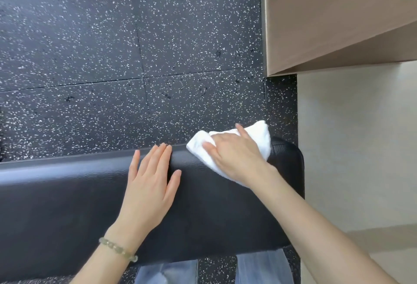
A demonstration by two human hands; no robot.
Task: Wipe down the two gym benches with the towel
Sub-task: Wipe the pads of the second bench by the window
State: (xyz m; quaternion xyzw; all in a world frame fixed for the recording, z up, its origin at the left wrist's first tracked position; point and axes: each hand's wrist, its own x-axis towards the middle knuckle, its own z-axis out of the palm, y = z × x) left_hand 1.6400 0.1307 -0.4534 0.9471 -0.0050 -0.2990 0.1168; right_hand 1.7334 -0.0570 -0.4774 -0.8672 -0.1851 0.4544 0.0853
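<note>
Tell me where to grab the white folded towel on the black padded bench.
Probably pinch the white folded towel by its bunched end past the right hand's fingertips, coming from the black padded bench's far edge; the palm presses the rest flat.

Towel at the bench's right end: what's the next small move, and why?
Probably slide the right hand and towel leftward along the bench. The towel sits at its far right corner, and most of the bench lies to the left, where the left hand rests flat.

black bench (67, 204), white towel (261, 139), black white-speckled floor (112, 47), tan wall (338, 13)
</note>
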